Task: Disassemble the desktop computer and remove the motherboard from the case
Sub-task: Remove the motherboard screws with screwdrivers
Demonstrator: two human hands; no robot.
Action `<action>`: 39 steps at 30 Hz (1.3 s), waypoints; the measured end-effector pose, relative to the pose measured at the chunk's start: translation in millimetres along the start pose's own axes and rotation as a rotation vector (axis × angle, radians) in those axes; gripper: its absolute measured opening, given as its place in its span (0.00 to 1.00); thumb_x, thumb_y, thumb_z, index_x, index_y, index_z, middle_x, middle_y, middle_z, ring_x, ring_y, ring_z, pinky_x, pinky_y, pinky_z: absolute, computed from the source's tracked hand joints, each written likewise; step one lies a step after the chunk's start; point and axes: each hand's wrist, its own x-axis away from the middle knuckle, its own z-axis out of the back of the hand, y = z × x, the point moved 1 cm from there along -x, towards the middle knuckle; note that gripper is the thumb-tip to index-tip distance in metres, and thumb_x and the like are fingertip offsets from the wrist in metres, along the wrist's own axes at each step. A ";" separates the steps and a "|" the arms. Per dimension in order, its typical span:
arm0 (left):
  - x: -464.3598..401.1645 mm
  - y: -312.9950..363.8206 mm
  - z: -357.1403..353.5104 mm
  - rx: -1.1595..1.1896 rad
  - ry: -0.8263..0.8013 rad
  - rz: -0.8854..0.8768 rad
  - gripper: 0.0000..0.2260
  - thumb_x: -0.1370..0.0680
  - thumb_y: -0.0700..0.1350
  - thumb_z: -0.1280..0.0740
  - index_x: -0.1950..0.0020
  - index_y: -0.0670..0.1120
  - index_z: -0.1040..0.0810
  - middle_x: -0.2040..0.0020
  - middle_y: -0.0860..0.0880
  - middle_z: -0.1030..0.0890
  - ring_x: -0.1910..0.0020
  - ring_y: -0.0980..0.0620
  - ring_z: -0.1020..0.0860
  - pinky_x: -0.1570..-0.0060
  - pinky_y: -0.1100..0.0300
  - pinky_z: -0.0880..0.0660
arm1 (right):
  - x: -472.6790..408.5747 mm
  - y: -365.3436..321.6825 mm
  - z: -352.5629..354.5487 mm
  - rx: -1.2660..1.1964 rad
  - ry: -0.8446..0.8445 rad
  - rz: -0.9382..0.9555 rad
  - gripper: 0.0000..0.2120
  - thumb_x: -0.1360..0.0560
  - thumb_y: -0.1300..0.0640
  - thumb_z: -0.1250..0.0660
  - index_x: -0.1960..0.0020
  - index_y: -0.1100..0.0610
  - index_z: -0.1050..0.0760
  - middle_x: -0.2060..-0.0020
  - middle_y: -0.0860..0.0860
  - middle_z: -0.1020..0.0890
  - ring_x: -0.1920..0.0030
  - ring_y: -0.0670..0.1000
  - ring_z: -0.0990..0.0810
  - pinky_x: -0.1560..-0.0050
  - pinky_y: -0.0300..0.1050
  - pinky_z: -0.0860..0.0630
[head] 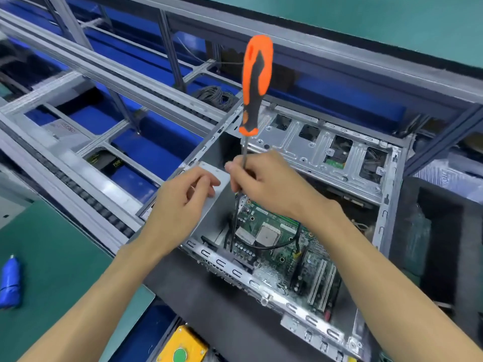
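An open grey computer case (pixel 308 313) lies on its side, with the green motherboard (pixel 285 246) inside at the bottom. My right hand (pixel 264 186) pinches the metal shaft of a long screwdriver (pixel 254 82) with an orange and black handle. The screwdriver stands nearly upright, its tip reaching down into the case near the board's left edge. My left hand (pixel 180 205) hovers by the case's upper left corner, fingers loosely curled, holding nothing. A black cable (pixel 277 247) loops across the board near the CPU socket.
A drive cage (pixel 326 158) fills the far end of the case. A conveyor frame with blue bins (pixel 146 150) runs along the left. A blue object (pixel 10 280) lies on the green mat at left. A yellow box with a green button (pixel 181 347) sits at the bottom.
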 end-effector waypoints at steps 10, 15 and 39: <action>1.0 -4.3 -8.2 -0.175 0.024 -0.119 0.09 0.22 0.43 0.39 0.56 0.48 0.20 0.64 0.53 0.22 0.62 0.53 0.26 0.62 0.66 0.33 | -6.1 7.7 -10.2 -0.063 -0.041 0.030 0.20 0.16 0.50 0.42 0.65 0.53 0.24 0.79 0.47 0.29 0.77 0.48 0.30 0.69 0.48 0.29; -0.1 -4.2 -8.2 -0.166 0.032 -0.108 0.09 0.22 0.43 0.39 0.58 0.50 0.21 0.66 0.55 0.24 0.64 0.53 0.27 0.64 0.68 0.34 | -7.4 3.1 -10.1 -0.112 0.007 0.096 0.20 0.16 0.52 0.42 0.65 0.53 0.26 0.78 0.44 0.29 0.74 0.48 0.28 0.67 0.40 0.32; 0.4 -8.0 -8.4 -0.143 0.060 -0.094 0.08 0.20 0.43 0.40 0.54 0.50 0.22 0.63 0.52 0.23 0.63 0.51 0.26 0.64 0.64 0.32 | -8.1 4.9 7.4 -0.249 0.197 0.106 0.22 0.16 0.53 0.43 0.66 0.56 0.26 0.76 0.52 0.29 0.74 0.50 0.30 0.69 0.43 0.34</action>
